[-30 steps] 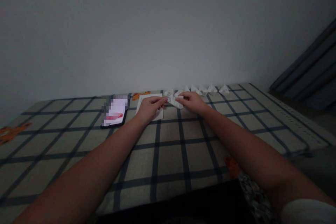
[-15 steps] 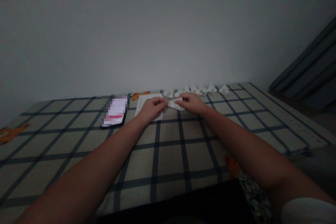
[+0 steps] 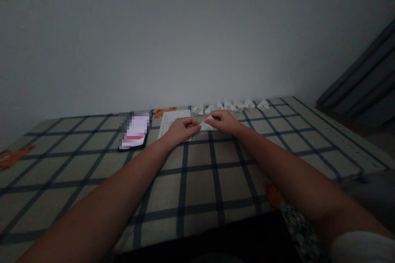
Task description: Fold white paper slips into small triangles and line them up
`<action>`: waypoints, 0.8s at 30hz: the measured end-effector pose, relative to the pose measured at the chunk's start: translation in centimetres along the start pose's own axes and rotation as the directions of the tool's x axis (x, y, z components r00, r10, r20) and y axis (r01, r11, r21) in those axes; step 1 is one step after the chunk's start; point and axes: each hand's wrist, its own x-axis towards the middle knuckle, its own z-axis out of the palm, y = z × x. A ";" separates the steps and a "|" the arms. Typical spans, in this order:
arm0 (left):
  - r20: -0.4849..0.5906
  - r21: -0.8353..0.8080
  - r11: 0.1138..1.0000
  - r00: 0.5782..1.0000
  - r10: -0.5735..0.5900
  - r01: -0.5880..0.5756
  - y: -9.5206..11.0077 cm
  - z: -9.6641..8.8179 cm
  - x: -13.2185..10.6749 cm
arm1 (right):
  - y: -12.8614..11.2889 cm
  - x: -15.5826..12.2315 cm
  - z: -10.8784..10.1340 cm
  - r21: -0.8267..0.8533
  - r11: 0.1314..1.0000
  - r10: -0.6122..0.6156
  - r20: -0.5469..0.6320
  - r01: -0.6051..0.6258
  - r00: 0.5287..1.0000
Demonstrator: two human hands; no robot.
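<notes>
A small piece of folded white paper (image 3: 207,125) is held between both hands over the checked cloth. My left hand (image 3: 183,128) pinches its left corner with thumb and fingers. On the right side, my right hand (image 3: 224,121) grips it, thumb on top and fingers behind. The paper's lower edge faces me; its far side is partly hidden by my fingers. Sheets of white paper (image 3: 165,123) with print lie flat, partly under my left hand. Just beyond my hands stand several folded white paper shapes (image 3: 248,104) in a row.
A phone (image 3: 135,130) with a lit, blurred screen lies left of the paper sheets. The checked cloth (image 3: 200,181) covers the surface up to the pale wall (image 3: 197,41). A dark curtain (image 3: 367,70) hangs at the right.
My left hand has shifted slightly right and down along the paper. The paper's visible outline is now more triangular. My right hand has barely moved.
</notes>
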 end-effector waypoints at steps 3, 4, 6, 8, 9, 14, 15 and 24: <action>0.053 0.037 0.999 0.998 0.021 -0.023 0.3 0.0 -0.2 | -0.1 0.0 -0.1 -0.003 1.000 0.005 0.021 -0.005 1.000; 0.073 0.047 0.998 0.997 0.026 -0.030 0.4 -0.1 -0.2 | -0.1 0.0 -0.1 0.001 1.000 0.001 0.024 -0.001 1.000; 0.104 0.069 0.997 0.994 0.038 -0.045 0.6 -0.1 -0.3 | -0.1 0.0 -0.1 0.009 1.000 -0.013 0.025 0.013 1.000; 0.113 0.080 0.995 0.992 0.048 -0.057 0.6 -0.2 -0.3 | -0.2 -0.1 -0.1 0.017 1.000 -0.025 0.026 0.025 0.999; 0.111 0.080 0.995 0.992 0.052 -0.061 0.6 -0.2 -0.3 | -0.2 -0.1 -0.1 0.020 0.999 -0.031 0.027 0.030 0.999; 0.161 0.051 0.995 0.984 0.080 -0.089 0.7 -0.1 -0.5 | -0.6 -0.1 0.1 -0.022 0.998 -0.050 0.030 0.051 0.998; 0.160 0.049 0.995 0.984 0.079 -0.088 0.7 -0.1 -0.5 | -0.6 -0.1 0.1 -0.013 0.999 -0.045 0.022 0.045 0.999; -0.127 -0.111 0.994 0.992 0.001 -0.015 0.4 -0.3 0.3 | 0.9 0.6 0.5 0.481 0.857 0.193 0.038 -0.187 0.981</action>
